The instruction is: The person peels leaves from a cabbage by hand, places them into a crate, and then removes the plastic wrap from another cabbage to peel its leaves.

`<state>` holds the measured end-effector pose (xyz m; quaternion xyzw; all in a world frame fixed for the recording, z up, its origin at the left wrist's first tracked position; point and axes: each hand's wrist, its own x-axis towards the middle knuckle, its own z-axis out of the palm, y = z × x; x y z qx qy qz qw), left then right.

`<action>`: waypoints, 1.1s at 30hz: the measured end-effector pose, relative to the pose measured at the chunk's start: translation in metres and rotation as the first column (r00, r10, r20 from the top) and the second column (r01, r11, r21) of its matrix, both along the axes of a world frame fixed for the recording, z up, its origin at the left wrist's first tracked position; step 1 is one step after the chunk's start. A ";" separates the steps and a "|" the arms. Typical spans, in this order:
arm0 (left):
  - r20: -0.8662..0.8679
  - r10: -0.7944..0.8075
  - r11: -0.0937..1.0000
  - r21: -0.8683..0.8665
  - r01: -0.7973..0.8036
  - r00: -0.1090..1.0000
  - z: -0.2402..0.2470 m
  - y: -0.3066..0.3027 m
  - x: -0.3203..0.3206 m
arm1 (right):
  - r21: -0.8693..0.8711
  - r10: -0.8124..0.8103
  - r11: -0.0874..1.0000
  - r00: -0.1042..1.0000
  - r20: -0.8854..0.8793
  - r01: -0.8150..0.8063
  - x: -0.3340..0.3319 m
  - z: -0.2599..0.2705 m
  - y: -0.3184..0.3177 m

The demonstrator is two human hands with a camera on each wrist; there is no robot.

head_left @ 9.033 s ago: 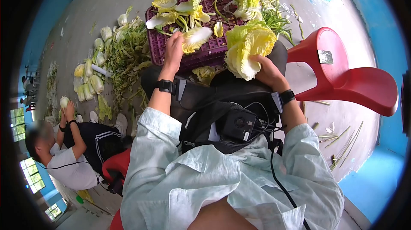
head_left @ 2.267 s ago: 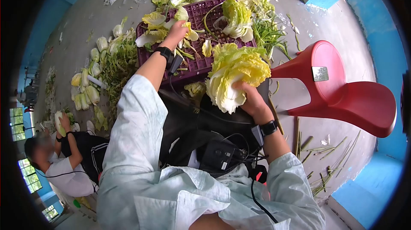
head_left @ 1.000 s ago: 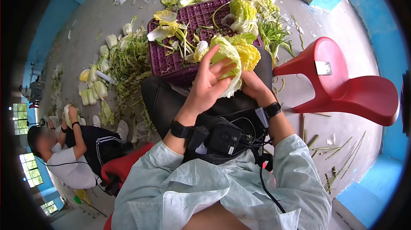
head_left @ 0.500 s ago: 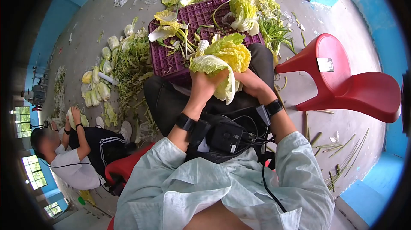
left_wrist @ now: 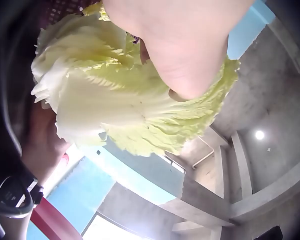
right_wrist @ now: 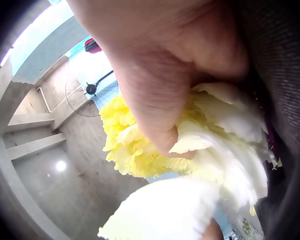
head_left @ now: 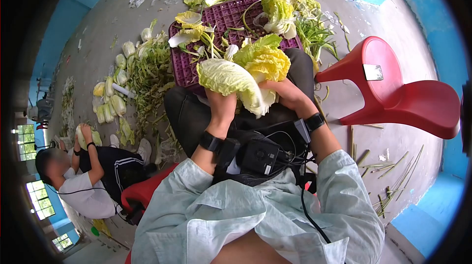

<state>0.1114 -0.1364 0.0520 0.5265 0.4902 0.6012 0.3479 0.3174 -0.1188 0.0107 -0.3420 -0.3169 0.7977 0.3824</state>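
Near the purple crate (head_left: 183, 74), I saw the left hand (head_left: 221, 106) pinching a leaf (head_left: 226, 73), the right hand (head_left: 293, 95) gripping a cabbage (head_left: 268, 65), seemingly light, tearable, safest held by its white base (right_wrist: 242, 165).

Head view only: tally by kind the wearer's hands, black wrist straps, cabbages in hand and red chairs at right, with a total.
Hands: 2 (left hand, right hand)
Black wrist straps: 2
Cabbage in hand, leaf included: 1
Red chair at right: 1
Total: 6
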 end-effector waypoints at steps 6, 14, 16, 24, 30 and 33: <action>-0.199 -0.219 0.973 0.026 0.228 0.955 0.023 0.005 0.002 | -0.034 -0.030 0.999 0.999 0.023 0.031 0.000 0.004 -0.001; -0.463 -0.155 0.985 -0.002 0.174 0.872 0.012 0.004 0.019 | 0.006 -0.023 1.000 0.996 -0.088 0.023 0.002 -0.015 0.001; -0.422 -0.134 0.988 0.008 0.151 0.896 0.012 0.007 0.017 | 0.018 -0.003 1.000 0.997 -0.078 0.005 0.001 -0.013 0.002; -0.166 -0.024 0.992 -0.122 0.003 0.986 -0.008 0.009 0.020 | 0.061 0.051 0.997 0.998 -0.037 -0.049 0.004 -0.007 -0.002; 0.312 -0.277 0.840 -0.380 0.387 0.909 -0.023 0.008 0.009 | 0.102 0.089 0.992 0.988 -0.129 -0.076 0.014 -0.015 -0.006; 0.297 -0.267 0.857 -0.362 0.367 0.917 -0.027 0.013 0.005 | 0.127 0.152 0.985 0.937 -0.313 -0.117 0.016 0.000 -0.009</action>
